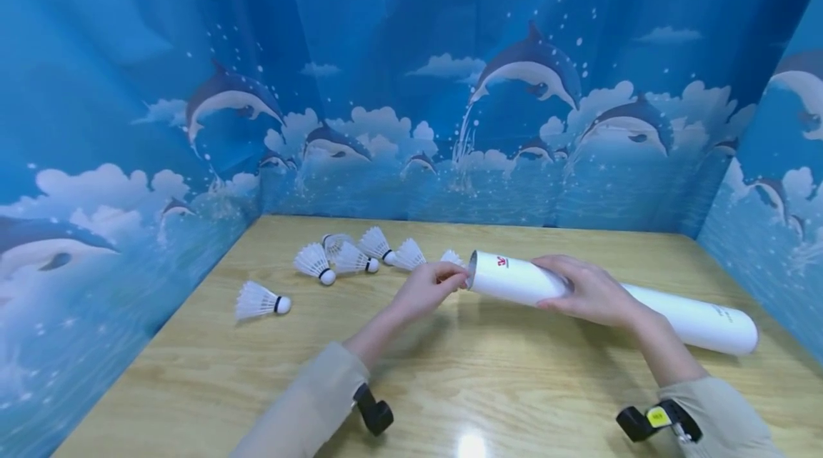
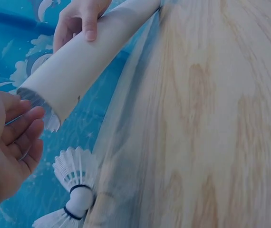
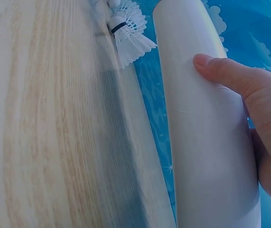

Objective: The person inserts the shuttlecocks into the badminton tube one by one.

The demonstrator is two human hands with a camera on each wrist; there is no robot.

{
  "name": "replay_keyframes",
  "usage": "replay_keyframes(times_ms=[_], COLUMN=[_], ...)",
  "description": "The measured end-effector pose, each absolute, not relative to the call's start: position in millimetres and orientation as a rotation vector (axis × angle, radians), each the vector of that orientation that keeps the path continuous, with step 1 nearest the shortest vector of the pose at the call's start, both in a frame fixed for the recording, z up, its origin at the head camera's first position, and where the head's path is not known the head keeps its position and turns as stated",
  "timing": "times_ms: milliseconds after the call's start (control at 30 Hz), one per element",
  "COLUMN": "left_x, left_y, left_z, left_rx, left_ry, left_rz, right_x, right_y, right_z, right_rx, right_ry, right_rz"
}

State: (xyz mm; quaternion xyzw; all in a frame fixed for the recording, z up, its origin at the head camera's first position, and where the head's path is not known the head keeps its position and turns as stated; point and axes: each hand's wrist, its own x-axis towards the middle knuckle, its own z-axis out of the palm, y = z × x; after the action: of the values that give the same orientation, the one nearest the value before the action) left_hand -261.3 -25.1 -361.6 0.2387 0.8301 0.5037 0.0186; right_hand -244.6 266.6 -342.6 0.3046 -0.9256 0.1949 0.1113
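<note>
A long white shuttlecock tube [image 1: 517, 279] slants across the table, raised off it at its left end. My right hand [image 1: 588, 290] grips the tube from above, its thumb [image 3: 216, 69] lying along the near side in the right wrist view. At the tube's left mouth is my left hand [image 1: 427, 290], thumb and fingers bent together at the rim. White feathers of a shuttlecock [image 2: 52, 119] stick out of that mouth beside the left fingers, which pinch their edge; its cork is hidden inside.
Several white shuttlecocks lie left of the tube, among them one [image 1: 315, 263] in a group toward the back. Another shuttlecock [image 1: 257, 301] lies apart at the left. Dolphin-printed curtains [image 1: 398, 86] stand around the wooden table [image 1: 514, 386].
</note>
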Motion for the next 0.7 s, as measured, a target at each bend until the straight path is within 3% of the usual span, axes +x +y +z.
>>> replay_keyframes(times_ms=[700], left_x=[-247.4], left_y=[-163.0], left_z=[-352.8], left_rx=[0.462], left_ry=[2.917], left_rz=[1.537], right_x=[-244.3], right_y=[268.0], right_z=[-343.0], right_rx=[0.912], right_ry=[-2.692], right_rz=[0.583])
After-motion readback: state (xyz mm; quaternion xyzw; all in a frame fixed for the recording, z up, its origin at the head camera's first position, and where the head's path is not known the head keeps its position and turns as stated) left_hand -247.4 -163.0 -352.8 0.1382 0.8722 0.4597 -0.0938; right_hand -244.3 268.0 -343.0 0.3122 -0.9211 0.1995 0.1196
